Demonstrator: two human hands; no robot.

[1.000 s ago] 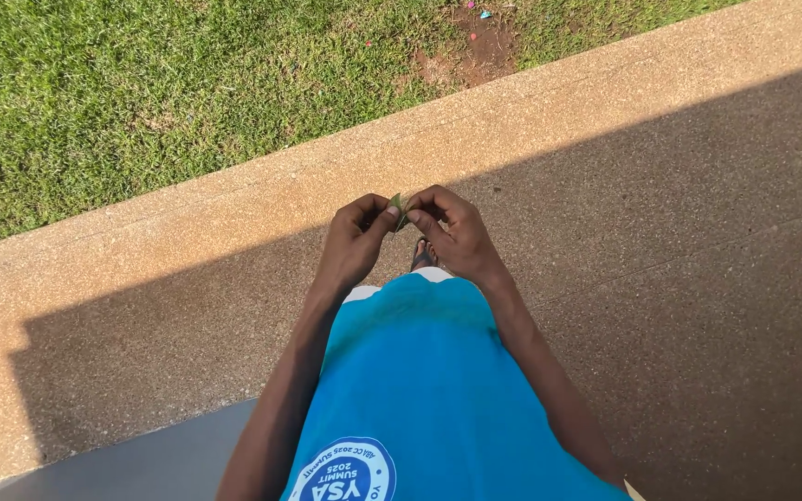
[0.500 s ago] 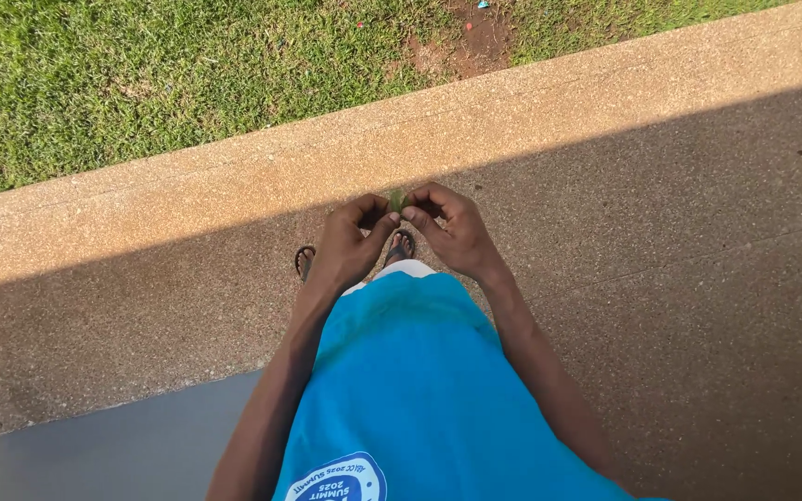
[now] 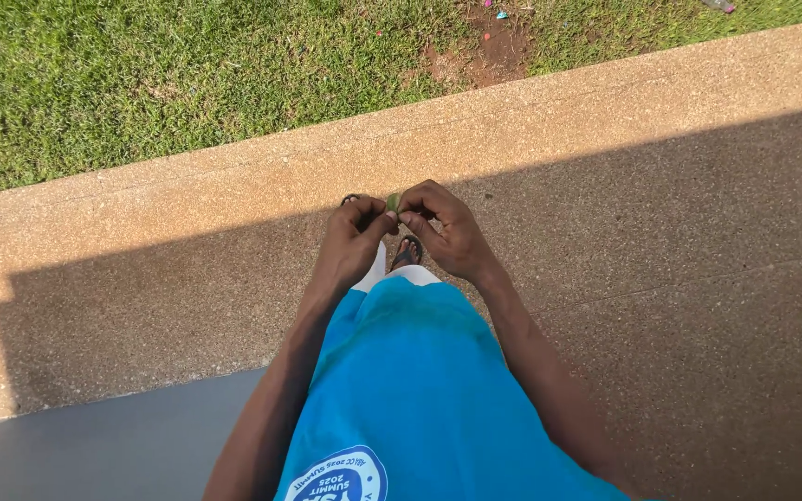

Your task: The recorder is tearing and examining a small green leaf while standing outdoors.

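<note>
1. Two bare hands meet in front of a person who stands looking down; the left hand (image 3: 353, 237) and the right hand (image 3: 446, 230) pinch one small green piece (image 3: 392, 201) between their fingertips.
2. Both pinches are closed tight on it, thumbs against forefingers, and the knuckles of the two hands almost touch.
3. Most of the green piece is hidden inside the grip. Only a sliver shows above the fingertips, too small to tell what it is.
4. Just below the grip, dark sandals (image 3: 407, 250) peek out, largely covered by the hands and a bright blue shirt (image 3: 415, 380).
5. The shirt's round white badge is cut off by the bottom edge, and both forearms run out of view there too.
6. Under the grip lies pebbled concrete paving (image 3: 698, 278), mostly in shadow.
7. Beyond the grip runs a sunlit concrete kerb (image 3: 234, 176), then grass (image 3: 141, 74) with a bare patch of earth.
</note>
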